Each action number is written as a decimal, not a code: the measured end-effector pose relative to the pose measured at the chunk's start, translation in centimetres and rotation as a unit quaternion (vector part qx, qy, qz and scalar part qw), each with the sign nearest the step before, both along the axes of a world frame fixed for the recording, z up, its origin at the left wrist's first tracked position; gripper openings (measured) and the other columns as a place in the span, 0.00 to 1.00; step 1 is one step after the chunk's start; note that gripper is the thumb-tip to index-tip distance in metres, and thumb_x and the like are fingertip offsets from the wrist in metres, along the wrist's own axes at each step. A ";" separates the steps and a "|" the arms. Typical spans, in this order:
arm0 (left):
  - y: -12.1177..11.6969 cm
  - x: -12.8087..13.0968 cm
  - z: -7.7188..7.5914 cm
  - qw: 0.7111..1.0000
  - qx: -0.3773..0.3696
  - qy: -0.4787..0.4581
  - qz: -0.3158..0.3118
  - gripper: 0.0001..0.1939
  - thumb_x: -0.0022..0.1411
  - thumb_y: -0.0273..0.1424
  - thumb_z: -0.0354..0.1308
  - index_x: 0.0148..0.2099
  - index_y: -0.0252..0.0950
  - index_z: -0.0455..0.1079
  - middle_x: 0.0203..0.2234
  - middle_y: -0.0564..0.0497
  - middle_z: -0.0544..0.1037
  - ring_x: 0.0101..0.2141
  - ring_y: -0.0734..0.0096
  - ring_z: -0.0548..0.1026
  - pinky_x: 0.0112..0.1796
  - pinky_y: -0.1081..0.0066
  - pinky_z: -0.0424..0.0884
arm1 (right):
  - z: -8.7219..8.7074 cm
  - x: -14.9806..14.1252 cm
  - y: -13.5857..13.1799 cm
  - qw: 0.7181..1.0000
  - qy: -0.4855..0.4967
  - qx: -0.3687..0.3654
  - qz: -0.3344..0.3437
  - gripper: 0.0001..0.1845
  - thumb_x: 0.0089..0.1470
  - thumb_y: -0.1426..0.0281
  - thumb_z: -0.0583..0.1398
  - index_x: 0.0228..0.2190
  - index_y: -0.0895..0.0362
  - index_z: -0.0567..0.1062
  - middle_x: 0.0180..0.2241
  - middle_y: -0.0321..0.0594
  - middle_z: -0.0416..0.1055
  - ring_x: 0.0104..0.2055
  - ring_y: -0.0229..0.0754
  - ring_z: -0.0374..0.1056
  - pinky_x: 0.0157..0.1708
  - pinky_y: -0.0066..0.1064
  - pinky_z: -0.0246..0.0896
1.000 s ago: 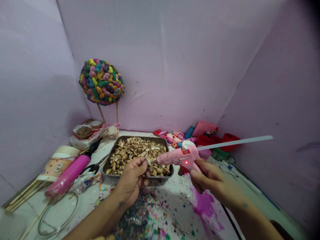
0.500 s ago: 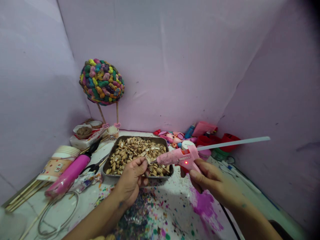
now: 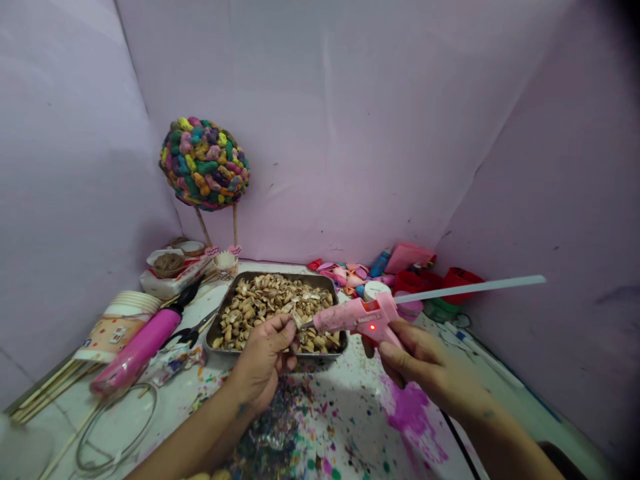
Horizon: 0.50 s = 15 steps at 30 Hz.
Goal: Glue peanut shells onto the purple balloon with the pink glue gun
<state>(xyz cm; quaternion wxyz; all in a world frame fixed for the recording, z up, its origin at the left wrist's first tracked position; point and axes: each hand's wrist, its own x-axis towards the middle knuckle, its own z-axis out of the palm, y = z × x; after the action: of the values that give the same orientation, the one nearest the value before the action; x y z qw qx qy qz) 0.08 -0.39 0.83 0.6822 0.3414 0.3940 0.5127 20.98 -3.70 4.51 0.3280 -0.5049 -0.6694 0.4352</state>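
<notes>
1. Inspecting remotely, I find my left hand point(image 3: 266, 357) pinching one shell point(image 3: 296, 321) between thumb and fingertips, in line with the near rim of the metal tray point(image 3: 325, 357) of loose shells point(image 3: 275, 293).
2. My right hand point(image 3: 425, 363) is wrapped round the grip of a pink glue gun point(image 3: 353, 317), its red light point(image 3: 373, 327) lit. I cannot tell whether the trigger is squeezed.
3. Step in hand, in my judgement: gluing the held shell. The nozzle point(image 3: 307, 325) is at it or just beside it; contact is unconfirmed.
4. Next move, as I judge it, calls for a steady pinch, fingertips off the nozzle, then a clean parting.
5. Clearances: the paint-spotted surface point(image 3: 345, 400) on the tray's near side, between my hands, offers the best room. Left is crowded by scissors point(image 3: 185, 337) and a pink cylinder point(image 3: 137, 353). Rightward, the glue stick point(image 3: 470, 289) juts far out behind the gun; turning should allow for it.
</notes>
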 end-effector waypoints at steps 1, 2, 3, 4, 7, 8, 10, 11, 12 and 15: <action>0.0 0.0 0.0 1.000 0.000 0.000 0.003 0.15 0.37 0.34 0.66 0.25 0.33 0.65 0.16 0.58 0.61 0.18 0.81 0.59 0.14 0.81 0.53 | 0.0 0.0 0.0 1.000 -0.001 0.000 0.001 0.18 0.48 0.54 0.52 0.26 0.57 0.64 0.17 0.30 0.55 0.19 0.33 0.53 0.19 0.26 0.52; 0.0 0.0 -0.1 1.000 0.000 0.000 0.005 0.15 0.37 0.34 0.66 0.25 0.33 0.65 0.16 0.58 0.61 0.18 0.81 0.59 0.15 0.81 0.53 | 0.0 0.0 0.0 1.000 -0.002 0.001 0.002 0.17 0.49 0.54 0.52 0.26 0.57 0.63 0.18 0.30 0.55 0.19 0.33 0.53 0.19 0.26 0.51; 0.0 -0.1 -0.1 1.000 0.001 -0.001 0.006 0.15 0.37 0.34 0.66 0.25 0.33 0.64 0.16 0.58 0.61 0.18 0.81 0.59 0.15 0.81 0.54 | 0.0 0.0 0.0 1.000 -0.004 0.002 0.003 0.17 0.49 0.55 0.52 0.25 0.57 0.63 0.18 0.30 0.55 0.19 0.33 0.53 0.19 0.26 0.51; 0.0 -0.1 -0.2 1.000 0.001 -0.001 0.006 0.15 0.38 0.34 0.66 0.25 0.33 0.64 0.16 0.58 0.61 0.18 0.81 0.59 0.15 0.81 0.54 | 0.0 0.1 0.0 1.000 -0.005 0.003 0.004 0.17 0.49 0.55 0.52 0.25 0.57 0.63 0.18 0.30 0.55 0.19 0.33 0.53 0.19 0.26 0.51; 0.1 -0.2 -0.4 1.000 0.002 -0.003 0.003 0.14 0.39 0.34 0.65 0.26 0.33 0.64 0.16 0.58 0.61 0.18 0.81 0.59 0.15 0.81 0.54 | 0.1 0.1 0.0 1.000 -0.008 0.006 0.007 0.16 0.50 0.57 0.52 0.26 0.57 0.63 0.18 0.30 0.56 0.19 0.32 0.52 0.19 0.26 0.50; 0.0 -0.2 -0.4 1.000 0.003 -0.004 0.002 0.14 0.39 0.34 0.65 0.26 0.33 0.65 0.16 0.58 0.61 0.18 0.81 0.59 0.15 0.81 0.54 | 0.1 0.2 0.0 1.000 -0.008 0.007 0.007 0.15 0.50 0.57 0.52 0.26 0.57 0.63 0.18 0.30 0.56 0.19 0.32 0.52 0.19 0.26 0.50; 0.0 -0.2 -0.3 1.000 0.005 -0.005 0.004 0.14 0.39 0.34 0.65 0.26 0.33 0.65 0.16 0.58 0.61 0.18 0.81 0.59 0.15 0.81 0.54 | 0.2 0.2 0.0 1.000 -0.009 0.007 0.007 0.15 0.50 0.57 0.52 0.26 0.57 0.63 0.18 0.30 0.56 0.19 0.32 0.52 0.19 0.26 0.49; 0.0 -0.1 -0.3 1.000 0.005 -0.004 0.004 0.14 0.39 0.34 0.65 0.26 0.33 0.65 0.16 0.58 0.61 0.18 0.81 0.59 0.15 0.81 0.54 | 0.2 0.2 -0.1 1.000 -0.011 0.007 0.006 0.15 0.50 0.57 0.52 0.26 0.57 0.63 0.18 0.30 0.55 0.19 0.32 0.52 0.19 0.26 0.49; 0.0 -0.1 -0.3 1.000 0.005 -0.003 0.005 0.14 0.39 0.34 0.65 0.26 0.33 0.65 0.16 0.58 0.61 0.18 0.81 0.59 0.15 0.81 0.54 | 0.2 0.3 -0.1 1.000 -0.011 0.007 0.005 0.15 0.50 0.57 0.52 0.26 0.57 0.63 0.18 0.30 0.55 0.19 0.32 0.52 0.19 0.26 0.49; 0.1 -0.1 -0.1 1.000 0.009 0.001 0.008 0.16 0.38 0.35 0.66 0.27 0.33 0.65 0.16 0.58 0.62 0.18 0.81 0.59 0.15 0.81 0.54 | 0.1 0.4 0.0 1.000 -0.007 0.008 0.000 0.15 0.50 0.58 0.53 0.26 0.57 0.63 0.18 0.30 0.55 0.19 0.32 0.52 0.18 0.26 0.48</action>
<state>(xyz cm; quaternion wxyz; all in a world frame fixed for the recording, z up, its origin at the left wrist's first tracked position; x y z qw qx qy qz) -0.05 -0.32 0.70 0.6744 0.3446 0.3932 0.5213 21.35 -3.74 4.65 0.3276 -0.5049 -0.6752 0.4265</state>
